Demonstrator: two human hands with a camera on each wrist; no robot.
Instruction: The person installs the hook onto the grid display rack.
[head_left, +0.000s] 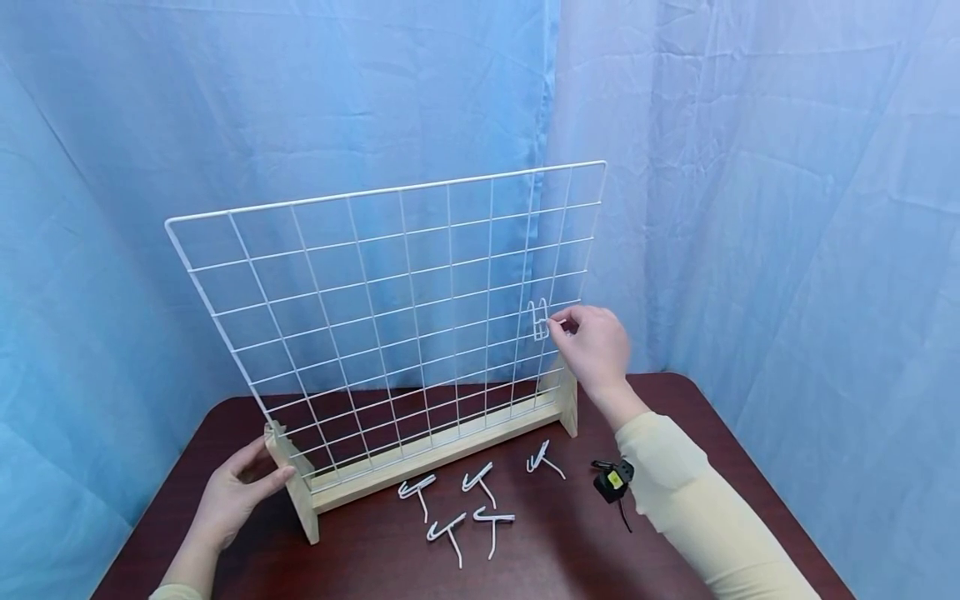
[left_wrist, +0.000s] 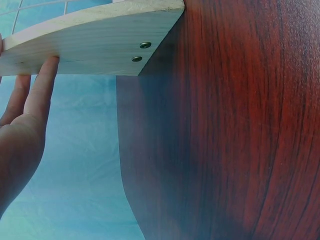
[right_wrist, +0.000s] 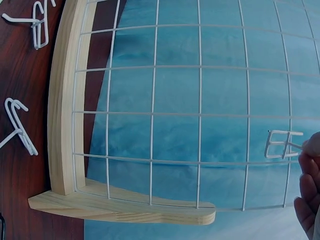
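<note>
A white wire grid panel (head_left: 401,202) stands upright in a pale wooden stand (head_left: 438,454). With thumb and fingertips, my right hand (head_left: 600,346) pinches the arm of a white wire hook (head_left: 540,332) in front of the grid's right side. In the right wrist view the hook's rectangular back frame (right_wrist: 270,145) overlaps the grid wires. My left hand (head_left: 232,497) holds the stand's left end piece (head_left: 296,492) between thumb and fingers. In the left wrist view its fingers (left_wrist: 44,87) lie on the wood's outer face.
Several more white hooks lie on the dark red-brown table (head_left: 375,567) before the stand, one (head_left: 545,460) nearer its right end. A small black device with a yellow mark (head_left: 615,479) is by the right sleeve. Blue curtains (head_left: 337,92) hang behind.
</note>
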